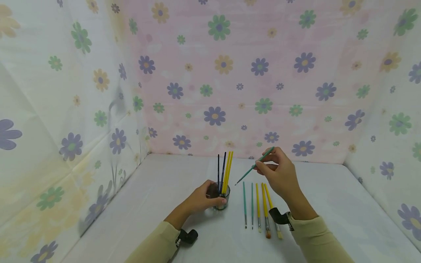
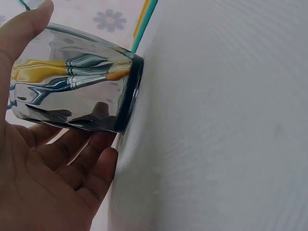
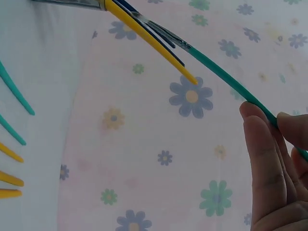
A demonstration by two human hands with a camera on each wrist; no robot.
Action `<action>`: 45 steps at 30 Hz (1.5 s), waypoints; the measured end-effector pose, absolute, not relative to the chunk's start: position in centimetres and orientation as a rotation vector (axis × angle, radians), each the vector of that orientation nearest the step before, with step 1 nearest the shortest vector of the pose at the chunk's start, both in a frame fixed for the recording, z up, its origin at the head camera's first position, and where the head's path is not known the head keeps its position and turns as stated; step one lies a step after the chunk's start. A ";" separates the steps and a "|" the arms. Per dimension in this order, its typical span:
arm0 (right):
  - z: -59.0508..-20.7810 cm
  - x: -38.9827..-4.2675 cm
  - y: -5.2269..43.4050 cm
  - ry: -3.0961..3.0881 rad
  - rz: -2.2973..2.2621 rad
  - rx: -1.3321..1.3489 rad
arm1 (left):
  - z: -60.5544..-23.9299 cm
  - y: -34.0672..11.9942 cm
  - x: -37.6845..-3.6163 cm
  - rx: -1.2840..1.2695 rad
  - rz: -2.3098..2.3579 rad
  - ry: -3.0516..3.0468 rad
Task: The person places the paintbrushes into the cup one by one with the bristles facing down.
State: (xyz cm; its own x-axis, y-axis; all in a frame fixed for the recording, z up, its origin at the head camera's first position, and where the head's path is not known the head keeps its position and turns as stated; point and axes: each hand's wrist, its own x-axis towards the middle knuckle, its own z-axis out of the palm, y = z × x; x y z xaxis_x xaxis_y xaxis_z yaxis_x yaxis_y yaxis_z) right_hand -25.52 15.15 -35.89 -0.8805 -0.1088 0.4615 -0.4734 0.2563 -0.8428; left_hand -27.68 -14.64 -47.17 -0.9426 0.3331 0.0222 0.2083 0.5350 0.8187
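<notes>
A dark glass cup (image 1: 221,197) stands on the white table (image 1: 171,190) with several blue and yellow paintbrushes (image 1: 225,171) upright in it. My left hand (image 1: 205,197) grips the cup (image 2: 77,79) from the left side. Up and to the right of the cup, my right hand (image 1: 277,171) pinches a thin green paintbrush (image 1: 254,165) in the air, its tip slanting down toward the cup. The right wrist view shows the green brush (image 3: 226,77) held between the fingertips (image 3: 262,139). Several green and yellow brushes (image 1: 260,206) lie in a row under the right hand.
Flowered cloth walls (image 1: 230,80) close the table in on the left, back and right. Black wrist camera mounts (image 1: 187,235) sit on both beige sleeves. Bare table surface stretches to the right of the brush row (image 1: 345,204).
</notes>
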 end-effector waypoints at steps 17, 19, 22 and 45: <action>-39.1 -26.0 12.1 -2.298 1.650 0.536 | -47.3 -14.7 -27.7 0.449 1.382 2.622; -39.4 -26.0 11.9 -2.307 1.657 0.530 | -47.2 -14.6 -27.6 0.443 1.380 2.617; -39.8 -26.2 11.5 -2.319 1.643 0.527 | -47.0 -14.6 -27.5 0.454 1.399 2.599; -40.9 -26.6 10.7 -2.656 1.434 0.466 | -46.8 -14.4 -27.5 0.445 1.387 2.611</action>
State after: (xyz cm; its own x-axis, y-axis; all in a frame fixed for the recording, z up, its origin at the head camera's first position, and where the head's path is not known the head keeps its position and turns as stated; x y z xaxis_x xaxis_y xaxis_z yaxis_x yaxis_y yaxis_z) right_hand -26.62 10.68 -40.90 -0.9496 -0.2240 0.2194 -0.3063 0.5135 -0.8016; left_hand -27.46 -14.44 -46.75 -0.9444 0.3287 0.0046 0.1879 0.5281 0.8281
